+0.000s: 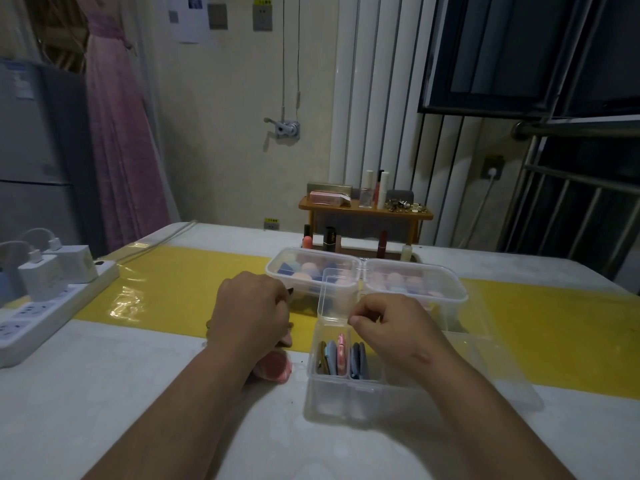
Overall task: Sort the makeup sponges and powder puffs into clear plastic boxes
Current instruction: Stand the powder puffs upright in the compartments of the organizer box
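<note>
A small clear divided box [313, 370] stands on the table in front of me, its lid [337, 292] raised at the back. Flat powder puffs [341, 355] in tan, blue, pink and dark blue stand on edge inside it. My right hand [388, 327] has curled fingers, and its thumb and forefinger pinch the box's back rim by the lid hinge. My left hand [249, 313], left of the box, curls round a brownish puff whose edges show on both sides of the palm. A pink puff [275, 368] lies on the table under that wrist.
Two larger clear boxes stand behind: the left one [277, 271] holds blue and peach sponges, the right one [450, 296] pink and peach ones. A big clear tray [502, 375] lies at the right. A power strip with chargers [52, 306] occupies the left edge. Lipsticks [329, 239] stand at the back.
</note>
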`<state>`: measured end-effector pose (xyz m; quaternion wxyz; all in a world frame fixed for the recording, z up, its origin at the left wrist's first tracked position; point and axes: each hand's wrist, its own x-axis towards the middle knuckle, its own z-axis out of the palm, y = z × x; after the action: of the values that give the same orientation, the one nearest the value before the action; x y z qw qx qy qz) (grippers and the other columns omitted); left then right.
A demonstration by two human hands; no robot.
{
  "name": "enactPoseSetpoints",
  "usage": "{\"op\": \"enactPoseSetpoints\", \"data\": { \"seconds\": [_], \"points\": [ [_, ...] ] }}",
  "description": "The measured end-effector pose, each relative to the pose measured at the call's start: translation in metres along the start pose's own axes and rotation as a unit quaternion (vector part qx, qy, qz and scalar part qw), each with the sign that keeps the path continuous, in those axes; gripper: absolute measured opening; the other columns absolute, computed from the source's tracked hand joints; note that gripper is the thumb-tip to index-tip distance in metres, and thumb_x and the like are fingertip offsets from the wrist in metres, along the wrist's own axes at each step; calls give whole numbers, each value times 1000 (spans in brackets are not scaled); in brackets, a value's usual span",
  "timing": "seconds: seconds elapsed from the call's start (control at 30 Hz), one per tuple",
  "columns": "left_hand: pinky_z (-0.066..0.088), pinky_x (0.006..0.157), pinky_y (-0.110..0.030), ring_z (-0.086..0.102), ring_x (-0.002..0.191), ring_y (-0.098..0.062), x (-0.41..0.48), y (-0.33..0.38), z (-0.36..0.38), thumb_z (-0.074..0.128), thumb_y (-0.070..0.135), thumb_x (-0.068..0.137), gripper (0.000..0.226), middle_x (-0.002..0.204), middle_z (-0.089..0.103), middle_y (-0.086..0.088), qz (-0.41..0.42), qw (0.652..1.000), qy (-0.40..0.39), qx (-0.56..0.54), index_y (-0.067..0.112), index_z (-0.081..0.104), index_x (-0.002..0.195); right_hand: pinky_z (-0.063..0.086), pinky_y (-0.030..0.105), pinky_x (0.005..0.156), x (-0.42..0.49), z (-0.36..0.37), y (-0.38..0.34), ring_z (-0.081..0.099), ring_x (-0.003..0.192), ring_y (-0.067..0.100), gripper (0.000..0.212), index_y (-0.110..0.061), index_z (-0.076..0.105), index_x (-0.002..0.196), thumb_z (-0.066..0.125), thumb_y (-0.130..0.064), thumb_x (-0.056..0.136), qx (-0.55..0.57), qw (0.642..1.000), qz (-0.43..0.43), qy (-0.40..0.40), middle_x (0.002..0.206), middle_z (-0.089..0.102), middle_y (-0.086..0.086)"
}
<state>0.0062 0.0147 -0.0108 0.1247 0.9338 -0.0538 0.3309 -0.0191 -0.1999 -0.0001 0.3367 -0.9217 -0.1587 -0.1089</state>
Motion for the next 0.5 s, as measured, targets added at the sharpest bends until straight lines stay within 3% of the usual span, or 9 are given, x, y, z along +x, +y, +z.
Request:
{"op": "enactPoseSetpoints", "data": {
  "seconds": [0.1, 0.2, 0.27, 0.33, 0.4, 0.5],
  "points": [
    [36, 67, -31, 54, 76, -22, -4, 2, 2, 65, 5, 77, 12, 78, 68, -6, -18, 993, 34, -111, 12, 74, 82, 37, 11, 61, 0, -1, 0, 57, 77, -3, 23, -44, 61, 77, 60, -27, 93, 15, 1000, -2, 21, 81, 64, -19],
    [49, 66, -29, 58, 77, -14, -6, 4, 5, 62, 2, 80, 17, 83, 66, 0, -55, 971, 49, -226, 15, 71, 85, 40, 12, 64, 1, -1, 1, 57, 80, -1, 22, -43, 61, 81, 61, -24, 93, 39, 998, -5, 42, 83, 64, -19],
    [48, 54, -15, 60, 71, -6, -6, 6, 4, 60, 1, 81, 21, 82, 65, 3, -74, 954, 57, -286, 20, 69, 82, 40, 13, 65, 1, 0, 1, 57, 80, -2, 22, -43, 62, 83, 61, -23, 93, 51, 997, -5, 53, 84, 63, -19],
    [46, 44, -13, 63, 65, -3, -6, 7, 5, 60, 1, 85, 26, 82, 65, 1, -99, 925, 39, -365, 25, 68, 78, 39, 11, 63, 2, 0, 2, 56, 79, -3, 22, -44, 61, 84, 61, -24, 92, 56, 997, -5, 59, 84, 62, -19],
    [56, 45, -29, 65, 58, -12, -6, 9, 5, 63, 3, 88, 26, 83, 68, -3, -133, 888, 15, -440, 26, 71, 78, 38, 10, 61, 2, 0, 2, 55, 81, -7, 22, -45, 60, 84, 61, -25, 92, 55, 996, -5, 63, 84, 62, -19],
    [58, 55, -56, 67, 69, -26, -7, 14, 2, 66, 4, 89, 21, 82, 71, -2, -164, 858, -21, -486, 23, 74, 80, 39, 10, 59, 3, 0, 2, 52, 85, -14, 20, -44, 60, 86, 61, -25, 92, 56, 996, -8, 64, 86, 62, -19]
  ]
}}
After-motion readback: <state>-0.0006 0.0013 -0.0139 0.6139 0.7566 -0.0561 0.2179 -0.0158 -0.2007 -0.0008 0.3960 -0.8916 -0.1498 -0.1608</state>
